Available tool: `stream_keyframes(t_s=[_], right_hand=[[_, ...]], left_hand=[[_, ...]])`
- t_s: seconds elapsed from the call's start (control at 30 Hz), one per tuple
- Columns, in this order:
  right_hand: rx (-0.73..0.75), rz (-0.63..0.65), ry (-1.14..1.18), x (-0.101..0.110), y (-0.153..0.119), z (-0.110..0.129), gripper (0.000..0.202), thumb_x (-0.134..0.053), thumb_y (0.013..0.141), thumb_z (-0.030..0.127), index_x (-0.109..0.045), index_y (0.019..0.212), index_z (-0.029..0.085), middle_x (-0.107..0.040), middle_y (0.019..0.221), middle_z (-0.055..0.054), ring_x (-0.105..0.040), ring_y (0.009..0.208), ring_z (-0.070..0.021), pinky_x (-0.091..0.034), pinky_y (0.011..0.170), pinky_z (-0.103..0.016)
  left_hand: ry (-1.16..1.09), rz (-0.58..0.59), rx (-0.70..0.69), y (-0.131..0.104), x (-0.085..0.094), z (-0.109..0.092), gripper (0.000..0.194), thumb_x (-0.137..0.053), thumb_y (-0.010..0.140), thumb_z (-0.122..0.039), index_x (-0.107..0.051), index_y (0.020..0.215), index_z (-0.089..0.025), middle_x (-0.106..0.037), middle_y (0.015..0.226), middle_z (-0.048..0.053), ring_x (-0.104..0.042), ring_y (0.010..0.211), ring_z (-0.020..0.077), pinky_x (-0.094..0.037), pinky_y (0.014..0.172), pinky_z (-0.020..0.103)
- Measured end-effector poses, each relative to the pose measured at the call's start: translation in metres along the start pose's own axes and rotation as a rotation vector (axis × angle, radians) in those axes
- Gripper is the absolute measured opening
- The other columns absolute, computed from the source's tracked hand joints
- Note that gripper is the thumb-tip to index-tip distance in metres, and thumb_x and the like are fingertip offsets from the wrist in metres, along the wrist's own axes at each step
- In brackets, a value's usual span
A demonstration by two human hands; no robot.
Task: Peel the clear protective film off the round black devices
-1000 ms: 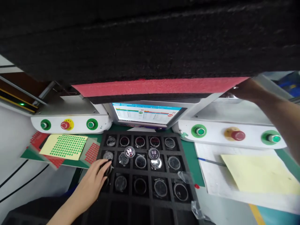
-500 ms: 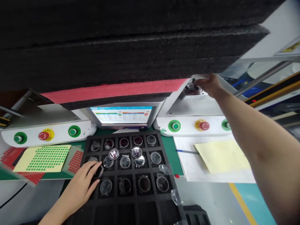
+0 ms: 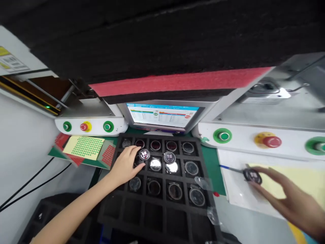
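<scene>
My right hand (image 3: 286, 193) pinches a round watch face (image 3: 252, 176) with a lit display, above the white and yellow papers at the right. At the left of the black foam tray (image 3: 157, 206), my left hand (image 3: 127, 164) has thumb and fingers around a lit watch face (image 3: 144, 155), which lies raised over the compartments. Another lit watch face (image 3: 169, 157) rests on top of the tray farther right. Several dark round watch faces sit in the tray's upper three rows, such as one at the right (image 3: 197, 197).
A monitor (image 3: 162, 115) stands behind the tray. Button panels (image 3: 88, 126) flank it, the right one with a red button (image 3: 272, 141). Metal fixture (image 3: 264, 89) at upper right. Green-dot sticker sheet (image 3: 83, 147) at left. Black foam blocks the upper view.
My right hand has come back from the right machine's fixture and now holds a watch face over the papers. My left hand has moved to the lit watch face. The view has shifted.
</scene>
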State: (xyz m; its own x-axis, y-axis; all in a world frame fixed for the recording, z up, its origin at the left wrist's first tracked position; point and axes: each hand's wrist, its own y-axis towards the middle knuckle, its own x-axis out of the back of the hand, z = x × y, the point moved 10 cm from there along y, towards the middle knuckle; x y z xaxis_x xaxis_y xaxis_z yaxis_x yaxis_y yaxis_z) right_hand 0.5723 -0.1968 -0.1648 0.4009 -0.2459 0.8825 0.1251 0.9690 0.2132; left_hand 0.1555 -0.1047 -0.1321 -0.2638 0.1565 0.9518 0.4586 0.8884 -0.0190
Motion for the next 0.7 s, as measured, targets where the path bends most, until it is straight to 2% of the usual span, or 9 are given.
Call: stream_keyframes(t_s=[0.07, 0.13, 0.23, 0.33, 0.43, 0.53, 0.6, 0.7], right_hand=[[0.165, 0.005, 0.006, -0.02, -0.024, 0.014, 0.026, -0.05, 0.085, 0.052, -0.053, 0.106, 0.037, -0.074, 0.098, -0.009, -0.071, 0.091, -0.0386, -0.06, 0.08, -0.059], [0.257, 0.008, 0.008, -0.028, -0.029, 0.027, 0.021, -0.051, 0.086, 0.041, -0.051, 0.107, 0.037, -0.074, 0.094, -0.008, -0.072, 0.085, -0.0394, -0.056, 0.086, -0.064], [0.271, -0.025, -0.008, -0.018, -0.012, 0.055, 0.021, -0.053, 0.086, 0.042, -0.052, 0.105, 0.032, -0.073, 0.094, -0.011, -0.071, 0.088, -0.0405, -0.055, 0.084, -0.063], [0.246, -0.059, 0.077, -0.012, 0.014, 0.1, 0.022, -0.053, 0.089, 0.043, -0.053, 0.104, 0.027, -0.071, 0.099, -0.014, -0.07, 0.093, -0.0363, -0.059, 0.077, -0.053], [0.321, 0.072, 0.15, -0.046, 0.033, 0.16, 0.022, -0.05, 0.092, 0.038, -0.054, 0.11, 0.026, -0.071, 0.108, -0.01, -0.069, 0.103, -0.0277, -0.058, 0.088, -0.044], [0.388, 0.21, 0.2, -0.087, 0.044, 0.204, 0.034, -0.059, 0.085, 0.033, -0.054, 0.117, 0.026, -0.068, 0.119, -0.008, -0.066, 0.111, -0.0265, -0.058, 0.09, -0.041], [0.39, 0.264, 0.206, -0.105, 0.048, 0.217, 0.04, -0.06, 0.081, 0.027, -0.053, 0.12, 0.025, -0.068, 0.118, -0.009, -0.067, 0.107, -0.0281, -0.06, 0.082, -0.042], [0.384, 0.303, 0.191, -0.116, 0.049, 0.22, 0.04, -0.058, 0.08, 0.024, -0.053, 0.12, 0.023, -0.07, 0.112, -0.01, -0.07, 0.099, -0.0298, -0.061, 0.075, -0.043]], left_hand=[[-0.002, 0.06, 0.012, 0.008, -0.007, -0.002, 0.051, -0.068, 0.083, -0.03, -0.051, 0.129, -0.016, -0.059, 0.127, 0.015, -0.057, 0.121, 0.0316, -0.049, 0.104, 0.047], [0.002, 0.093, 0.01, 0.016, -0.011, -0.004, 0.048, -0.072, 0.08, -0.03, -0.056, 0.123, -0.016, -0.062, 0.12, 0.013, -0.06, 0.115, 0.0315, -0.051, 0.099, 0.046], [0.007, 0.101, 0.013, 0.027, -0.014, -0.005, 0.035, -0.076, 0.076, -0.026, -0.063, 0.108, -0.018, -0.066, 0.108, 0.01, -0.064, 0.104, 0.0299, -0.054, 0.093, 0.045], [0.017, 0.103, 0.037, 0.035, -0.014, -0.005, 0.03, -0.078, 0.075, -0.022, -0.065, 0.102, -0.017, -0.068, 0.102, 0.01, -0.066, 0.099, 0.0297, -0.054, 0.09, 0.045], [0.032, 0.127, 0.046, 0.037, -0.012, -0.008, 0.033, -0.08, 0.074, -0.02, -0.065, 0.103, -0.016, -0.068, 0.101, 0.011, -0.067, 0.097, 0.0307, -0.054, 0.088, 0.045], [0.043, 0.164, 0.035, 0.039, -0.011, -0.012, 0.034, -0.081, 0.073, -0.017, -0.065, 0.102, -0.015, -0.067, 0.101, 0.011, -0.066, 0.098, 0.0319, -0.054, 0.087, 0.046], [0.038, 0.18, 0.032, 0.04, -0.013, -0.013, 0.033, -0.081, 0.073, -0.017, -0.065, 0.101, -0.015, -0.067, 0.101, 0.011, -0.066, 0.1, 0.0319, -0.054, 0.088, 0.046], [-0.001, 0.177, 0.04, 0.04, -0.017, -0.012, 0.032, -0.081, 0.072, -0.017, -0.065, 0.1, -0.016, -0.067, 0.101, 0.01, -0.067, 0.1, 0.0304, -0.055, 0.089, 0.044]])
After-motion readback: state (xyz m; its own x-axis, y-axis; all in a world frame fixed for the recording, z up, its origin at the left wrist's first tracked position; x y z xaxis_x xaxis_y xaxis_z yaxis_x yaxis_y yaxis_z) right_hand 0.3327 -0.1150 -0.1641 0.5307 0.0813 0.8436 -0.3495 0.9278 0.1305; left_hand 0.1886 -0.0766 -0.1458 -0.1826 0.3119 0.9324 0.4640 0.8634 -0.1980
